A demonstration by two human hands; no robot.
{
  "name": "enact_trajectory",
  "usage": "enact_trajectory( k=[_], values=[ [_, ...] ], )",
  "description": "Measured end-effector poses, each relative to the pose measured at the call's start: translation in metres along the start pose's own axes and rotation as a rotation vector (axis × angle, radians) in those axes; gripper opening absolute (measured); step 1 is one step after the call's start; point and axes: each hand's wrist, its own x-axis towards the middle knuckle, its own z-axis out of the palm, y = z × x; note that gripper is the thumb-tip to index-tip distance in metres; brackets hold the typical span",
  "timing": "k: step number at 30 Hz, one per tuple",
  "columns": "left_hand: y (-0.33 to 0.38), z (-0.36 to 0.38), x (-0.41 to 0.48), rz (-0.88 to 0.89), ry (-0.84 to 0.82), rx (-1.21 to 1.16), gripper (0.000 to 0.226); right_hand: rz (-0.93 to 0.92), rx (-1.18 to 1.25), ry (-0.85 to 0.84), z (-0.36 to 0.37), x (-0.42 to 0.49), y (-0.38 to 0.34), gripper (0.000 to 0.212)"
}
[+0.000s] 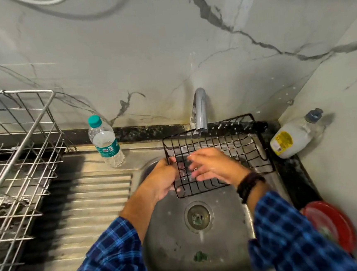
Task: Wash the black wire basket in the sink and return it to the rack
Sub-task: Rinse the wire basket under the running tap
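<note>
Spanning the sink (167,240) under the tap (200,109), the black wire basket (241,149) is gripped at its rim by the left hand (163,176); the right hand (213,164), blurred, is laid straight-fingered on its mesh. The rack (19,153) is cropped at left.

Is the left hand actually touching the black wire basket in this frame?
Touching. The head view shows the left hand with fingers curled round the left rim of the black wire basket, holding it under the tap.
</note>
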Motion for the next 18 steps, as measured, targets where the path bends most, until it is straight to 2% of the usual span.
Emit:
enact_trajectory(
  k=[1,3,5,7,9,10,12,13,16,18],
  values=[
    [0.001,0.004,-0.001,0.041,0.008,0.018,0.028,0.073,0.137,-0.077,0.001,0.011,-0.001,0.024],
    [0.0,0.006,0.002,0.104,0.027,0.05,0.029,0.135,0.266,-0.026,-0.003,0.025,0.0,0.031],
    [-0.005,0.001,0.01,0.138,0.053,0.09,0.032,0.139,0.264,0.176,-0.008,0.033,0.004,0.036],
    [-0.015,-0.007,0.017,0.159,0.083,0.13,0.029,0.153,0.224,0.468,-0.01,0.037,0.012,0.037],
    [-0.024,-0.014,0.024,0.185,0.101,0.15,0.026,0.142,0.037,0.721,-0.008,0.038,0.019,0.031],
    [-0.027,-0.017,0.027,0.187,0.113,0.164,0.027,0.112,-0.092,0.755,-0.004,0.038,0.022,0.025],
    [-0.032,-0.019,0.031,0.172,0.127,0.175,0.029,0.004,-0.274,0.711,0.009,0.036,0.026,0.008],
    [-0.034,-0.017,0.033,0.174,0.13,0.17,0.029,-0.056,-0.343,0.69,0.017,0.033,0.027,0.008],
    [-0.033,-0.011,0.035,0.198,0.118,0.163,0.033,-0.244,-0.66,0.692,0.044,0.034,0.03,0.031],
    [-0.034,-0.008,0.037,0.227,0.082,0.181,0.038,-0.335,-0.867,0.575,0.054,0.036,0.032,0.038]
  ],
)
